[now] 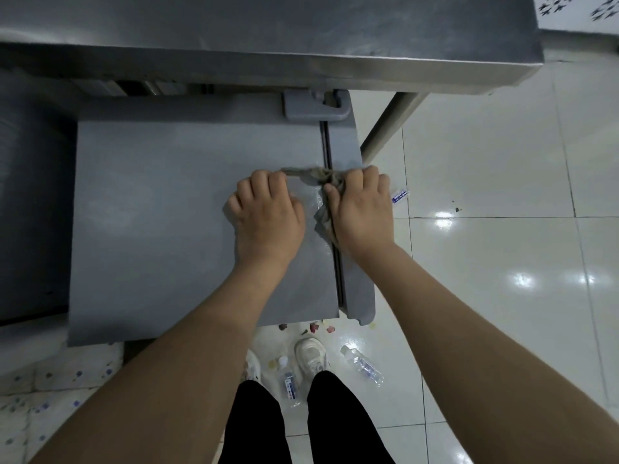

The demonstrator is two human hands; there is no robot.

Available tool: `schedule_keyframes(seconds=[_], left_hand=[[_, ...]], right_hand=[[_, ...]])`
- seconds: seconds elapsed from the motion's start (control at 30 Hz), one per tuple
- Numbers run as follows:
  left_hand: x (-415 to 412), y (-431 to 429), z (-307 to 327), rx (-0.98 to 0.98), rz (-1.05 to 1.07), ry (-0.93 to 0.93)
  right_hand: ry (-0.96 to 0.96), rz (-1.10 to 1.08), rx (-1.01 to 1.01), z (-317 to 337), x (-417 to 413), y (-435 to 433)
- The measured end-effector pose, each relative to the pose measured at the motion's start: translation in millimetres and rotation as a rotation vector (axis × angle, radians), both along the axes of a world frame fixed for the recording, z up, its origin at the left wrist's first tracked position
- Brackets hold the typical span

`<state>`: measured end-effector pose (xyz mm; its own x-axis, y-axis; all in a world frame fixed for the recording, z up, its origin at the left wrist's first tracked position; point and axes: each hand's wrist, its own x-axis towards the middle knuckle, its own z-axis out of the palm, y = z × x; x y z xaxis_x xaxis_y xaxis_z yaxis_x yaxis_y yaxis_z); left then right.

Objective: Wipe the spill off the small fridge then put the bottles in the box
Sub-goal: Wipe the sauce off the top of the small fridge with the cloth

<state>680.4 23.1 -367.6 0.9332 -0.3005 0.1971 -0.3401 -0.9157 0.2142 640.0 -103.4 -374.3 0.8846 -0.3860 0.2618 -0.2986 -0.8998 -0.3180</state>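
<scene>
The small grey fridge (160,209) stands under a steel table, and I look down on its top. A crumpled greyish-brown cloth (320,177) lies on the top near the right side, over the dark seam. My left hand (268,212) grips the cloth's left end. My right hand (360,209) is closed on its bunched right part. A wet sheen shows on the surface between my hands. Clear plastic bottles lie on the floor: one (363,365) right of my shoe, one (289,380) between my feet, one (400,194) partly hidden behind my right hand.
A steel table (268,35) overhangs the fridge's far side, with its leg (385,128) to the right. White glossy floor tiles (502,229) spread to the right. Small scraps litter the floor (315,328) by the fridge's front. A patterned mat (40,396) lies at lower left.
</scene>
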Motion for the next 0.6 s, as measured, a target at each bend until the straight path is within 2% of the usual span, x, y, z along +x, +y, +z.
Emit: schedule_keyframes(seconds=[0.13, 0.27, 0.33, 0.47, 0.6], left_hand=[[1, 1, -1, 0.008, -0.003, 0.001], [0, 0, -2, 0.023, -0.012, 0.000], [-1, -1, 0, 0.010, -0.013, 0.016], [-2, 0, 1, 0.012, -0.020, 0.033], [-1, 0, 6, 0.011, -0.024, 0.064]], right_hand=[[0.047, -0.007, -0.010, 3, 51, -15], [0.217, -0.002, -0.034, 9, 77, -28], [0.203, -0.013, -0.030, 10, 70, -24], [0.030, -0.055, -0.054, 1, 25, -5], [0.022, -0.063, -0.057, 0, -33, 17]])
